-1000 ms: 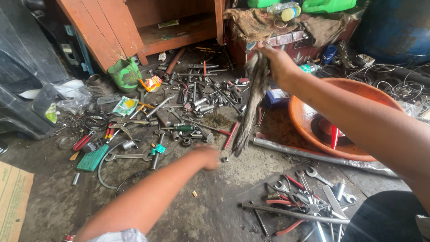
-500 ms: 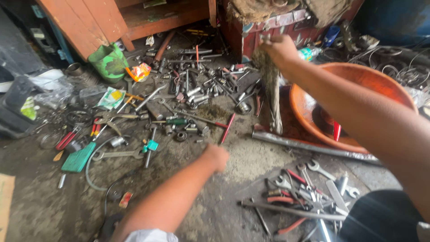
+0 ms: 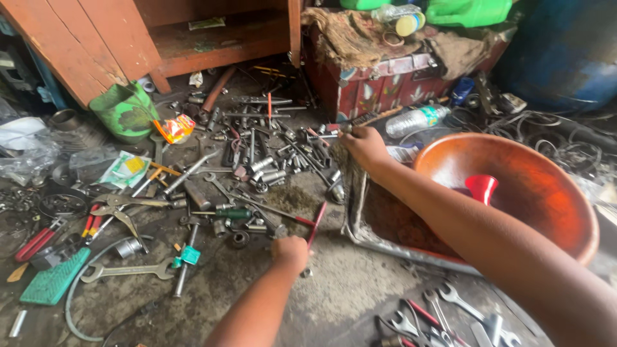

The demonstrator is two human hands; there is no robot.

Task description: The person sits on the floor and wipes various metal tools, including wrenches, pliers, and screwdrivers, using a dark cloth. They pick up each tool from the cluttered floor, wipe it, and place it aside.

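From the head camera, the right hand [image 3: 364, 145] is clenched around the top of a dirty, grey-brown strip of rag [image 3: 352, 193], which hangs down from the fist and reaches the grimy concrete floor [image 3: 334, 302] below it. Just right of this hand sits a wide orange plastic basin [image 3: 553, 193] with a small red funnel [image 3: 482, 187] inside. Beyond the hand, farther from the person, lies a clear plastic bottle [image 3: 416, 119] on its side in front of a red painted metal trunk [image 3: 385, 80] draped with brown cloth.

The left hand [image 3: 290, 252] is low over the floor, fingers curled under; whether it grips anything cannot be told. A small metal nut [image 3: 308, 272] lies just right of it, touching or nearly so. A red-handled screwdriver [image 3: 315, 223] lies just beyond the knuckles. Left of this hand are a long silver open-ended spanner [image 3: 128, 271], a green-handled screwdriver [image 3: 232, 213] and a flat green plastic scrubbing pad [image 3: 54, 277] further out. Ahead of both hands spreads a heap of steel sockets and rods [image 3: 270, 148], and past it a green torn plastic can [image 3: 125, 110] beside an orange wooden cupboard [image 3: 160, 38]. Near the right forearm, close to the person, lies a cluster of spanners and red-handled pliers [image 3: 437, 315].
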